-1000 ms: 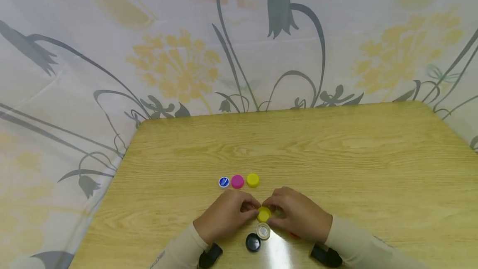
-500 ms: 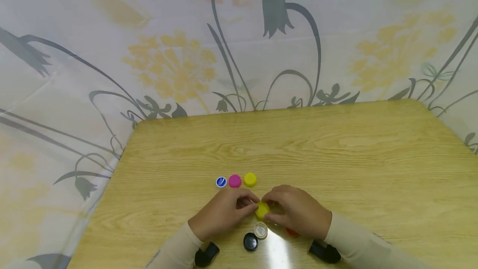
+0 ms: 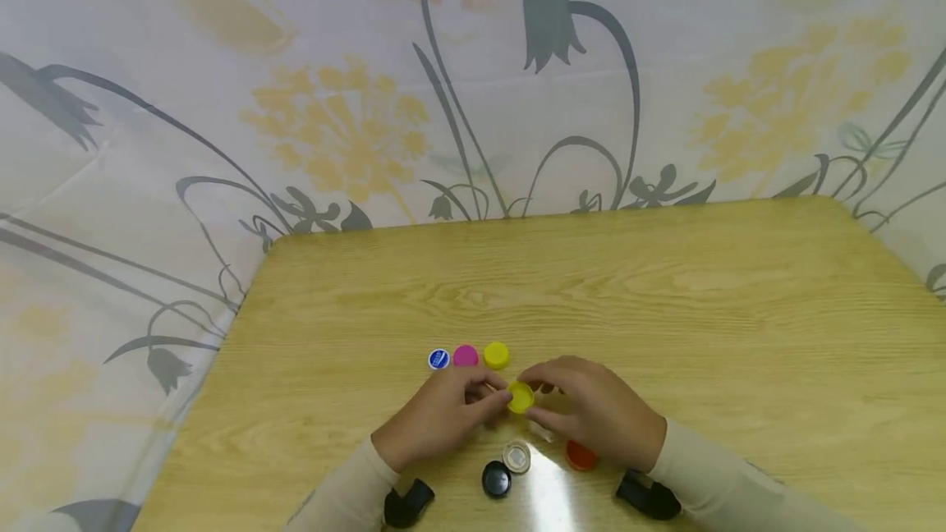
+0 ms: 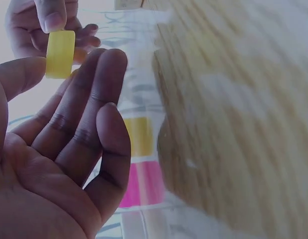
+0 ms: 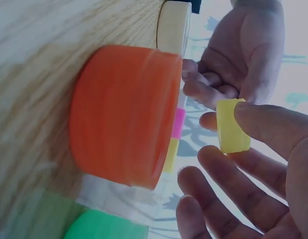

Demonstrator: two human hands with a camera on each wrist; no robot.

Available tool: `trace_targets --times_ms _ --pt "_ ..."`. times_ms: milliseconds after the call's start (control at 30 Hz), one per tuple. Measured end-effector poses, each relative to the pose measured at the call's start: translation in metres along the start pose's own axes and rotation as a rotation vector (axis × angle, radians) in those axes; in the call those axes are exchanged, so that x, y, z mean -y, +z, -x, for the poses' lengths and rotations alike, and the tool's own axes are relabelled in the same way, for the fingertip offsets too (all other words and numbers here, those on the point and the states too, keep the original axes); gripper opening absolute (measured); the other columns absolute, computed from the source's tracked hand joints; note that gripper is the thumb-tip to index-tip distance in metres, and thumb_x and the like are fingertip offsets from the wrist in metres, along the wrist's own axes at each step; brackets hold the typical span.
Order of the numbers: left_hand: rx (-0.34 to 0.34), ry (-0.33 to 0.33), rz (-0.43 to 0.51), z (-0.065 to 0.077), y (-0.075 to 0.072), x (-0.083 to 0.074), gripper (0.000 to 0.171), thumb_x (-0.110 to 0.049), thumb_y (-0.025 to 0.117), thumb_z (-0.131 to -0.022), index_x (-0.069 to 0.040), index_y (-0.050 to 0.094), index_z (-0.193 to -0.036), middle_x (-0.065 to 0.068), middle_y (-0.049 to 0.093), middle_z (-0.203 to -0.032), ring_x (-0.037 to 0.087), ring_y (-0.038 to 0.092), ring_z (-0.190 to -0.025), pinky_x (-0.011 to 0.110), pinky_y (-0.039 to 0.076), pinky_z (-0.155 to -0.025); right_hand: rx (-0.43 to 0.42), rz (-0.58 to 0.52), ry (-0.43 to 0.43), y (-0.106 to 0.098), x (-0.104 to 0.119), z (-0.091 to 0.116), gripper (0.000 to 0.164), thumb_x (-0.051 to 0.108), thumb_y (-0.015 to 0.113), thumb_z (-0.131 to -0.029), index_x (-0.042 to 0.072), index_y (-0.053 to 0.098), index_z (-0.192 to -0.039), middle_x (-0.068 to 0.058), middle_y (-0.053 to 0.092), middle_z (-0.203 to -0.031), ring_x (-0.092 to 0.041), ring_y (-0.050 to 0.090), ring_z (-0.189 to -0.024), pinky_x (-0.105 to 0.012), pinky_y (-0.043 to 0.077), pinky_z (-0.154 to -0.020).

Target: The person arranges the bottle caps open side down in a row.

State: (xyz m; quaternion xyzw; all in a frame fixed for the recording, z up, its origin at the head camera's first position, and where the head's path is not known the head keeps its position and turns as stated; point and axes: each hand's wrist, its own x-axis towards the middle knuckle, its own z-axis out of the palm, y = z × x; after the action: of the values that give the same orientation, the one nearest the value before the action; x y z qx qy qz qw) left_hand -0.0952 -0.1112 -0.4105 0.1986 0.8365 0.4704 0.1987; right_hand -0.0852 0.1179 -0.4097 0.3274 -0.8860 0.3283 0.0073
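Observation:
My left hand (image 3: 436,417) and right hand (image 3: 594,410) hold one yellow bottle cap (image 3: 521,397) between their thumbs and fingers, above the table. What looks like its hollow side faces the head camera. In the left wrist view my left thumb presses the side of the yellow cap (image 4: 60,55), with the right thumb at its upper edge. My right thumb lies on the yellow cap (image 5: 231,129) in the right wrist view, a finger beneath it. Just beyond the hands a blue-and-white cap (image 3: 439,360), a pink cap (image 3: 466,355) and another yellow cap (image 3: 496,355) form a row.
On the near side lie a cream cap (image 3: 516,457), a black cap (image 3: 496,479) and an orange cap (image 3: 580,456) by my right wrist. A green cap (image 5: 106,228) shows low in the right wrist view. The wooden table (image 3: 628,286) meets a flowered cloth (image 3: 480,105) behind.
Both hands have moved slightly away from me with the yellow cap, which has turned from its flat top to show its other side. More of the orange cap shows.

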Motion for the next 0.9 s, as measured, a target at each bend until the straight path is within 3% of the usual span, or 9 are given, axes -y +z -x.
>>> trace_targets --times_ms 267,567,700,900 --pt "0.006 -0.031 0.118 0.000 0.000 0.000 0.023 -0.023 0.064 -0.099 -0.004 0.067 -0.111 0.007 0.076 -0.087 0.018 0.072 -0.078 0.023 0.056 -0.072 0.058 -0.086 0.058 -0.002 -0.001 -0.002 0.030 0.018 0.076 -0.090 0.014 0.067 -0.118 0.005 0.071 -0.102 -0.008 0.066 -0.089 -0.027 0.057 -0.075" --pt "-0.014 -0.002 0.096 -0.001 0.000 -0.001 0.022 -0.023 0.066 -0.097 -0.005 0.067 -0.110 0.006 0.076 -0.085 0.016 0.072 -0.076 0.022 0.055 -0.072 0.041 -0.196 0.053 0.000 -0.005 -0.003 0.025 0.015 0.073 -0.092 0.014 0.065 -0.116 0.005 0.072 -0.095 -0.001 0.065 -0.085 -0.024 0.057 -0.075" --pt "-0.014 0.015 0.083 0.000 0.000 -0.002 0.021 -0.022 0.067 -0.097 -0.006 0.067 -0.111 0.006 0.076 -0.086 0.017 0.073 -0.077 0.022 0.055 -0.072 0.051 -0.238 0.064 -0.001 -0.006 -0.004 0.021 0.022 0.067 -0.097 0.014 0.065 -0.116 0.007 0.073 -0.093 0.000 0.065 -0.083 -0.024 0.057 -0.074" --pt "-0.017 0.027 0.066 0.001 0.000 -0.002 0.022 -0.021 0.067 -0.097 -0.007 0.066 -0.113 0.006 0.076 -0.087 0.016 0.072 -0.078 0.022 0.054 -0.072 0.080 -0.333 0.081 -0.002 -0.010 -0.004 0.024 0.030 0.057 -0.103 0.011 0.063 -0.117 0.005 0.074 -0.093 -0.008 0.069 -0.082 -0.024 0.056 -0.074"
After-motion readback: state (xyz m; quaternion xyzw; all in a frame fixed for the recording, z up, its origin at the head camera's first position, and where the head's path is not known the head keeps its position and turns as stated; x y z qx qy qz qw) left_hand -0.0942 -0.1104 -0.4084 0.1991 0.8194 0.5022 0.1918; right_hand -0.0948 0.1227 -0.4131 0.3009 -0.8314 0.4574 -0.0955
